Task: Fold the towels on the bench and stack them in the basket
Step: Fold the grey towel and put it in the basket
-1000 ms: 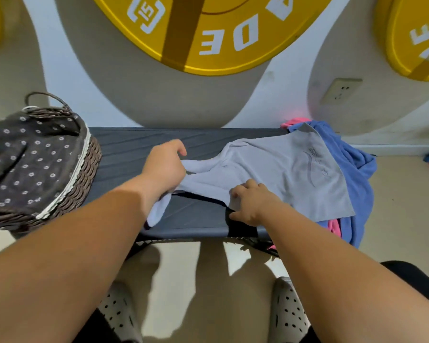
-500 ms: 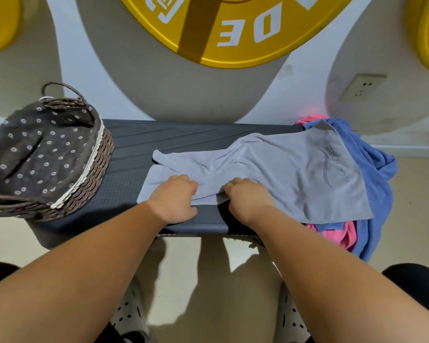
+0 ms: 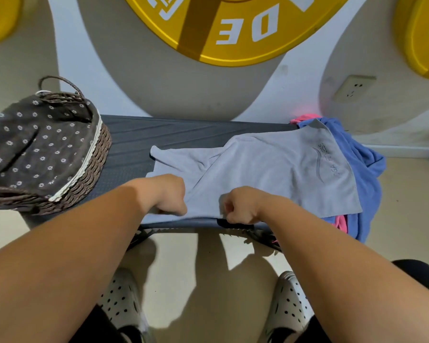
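Grey towel (image 3: 278,174) lies spread across the middle of the frame on the dark desk (image 3: 183,134). It is rumpled toward its left end, and its right end is draped over a blue towel (image 3: 367,169) and a pink towel (image 3: 341,222) heaped at the desk's right end. We hold its near edge with both hands. Our left hand (image 3: 167,194) grips the left part of that edge with curled fingers. Our right hand (image 3: 243,205), just beside it, pinches the edge with curled fingers at the desk's front rim. At the left of the frame the wicker basket (image 3: 94,169), lined with brown flowered cloth, stands on the desk, with bare desk between it and the grey towel. A yellow disc (image 3: 233,26) with white letters fills the upper middle.
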